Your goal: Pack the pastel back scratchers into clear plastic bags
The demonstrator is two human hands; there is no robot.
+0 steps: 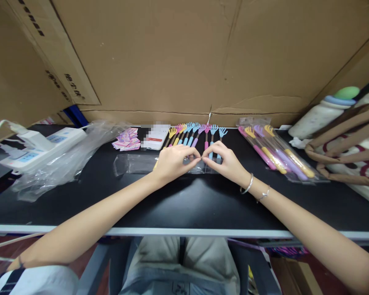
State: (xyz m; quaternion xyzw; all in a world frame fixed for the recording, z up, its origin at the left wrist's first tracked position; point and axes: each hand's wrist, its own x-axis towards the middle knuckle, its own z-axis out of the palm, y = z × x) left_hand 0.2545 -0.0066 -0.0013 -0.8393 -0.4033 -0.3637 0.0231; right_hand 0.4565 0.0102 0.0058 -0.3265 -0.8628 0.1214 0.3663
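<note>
My left hand [173, 161] and my right hand [222, 159] meet at the middle of the black table [184, 205], fingertips pinched together over a clear plastic sleeve [132, 164] that lies flat. Both hands pinch the sleeve's right end. Just behind them lies a row of several small hand-shaped back scratchers [194, 133] in yellow, pink, blue and purple. The handles of some of them are hidden under my fingers. My right wrist wears a bangle and a thin bracelet.
Bagged scratchers [276, 153] lie at the right, beside a brown-strapped bag [350, 155] and a white bottle [320, 116]. At the left are a power strip [39, 149], crumpled clear plastic [67, 159], pink cards [127, 139] and a small white box [155, 137]. A cardboard wall [184, 57] stands behind.
</note>
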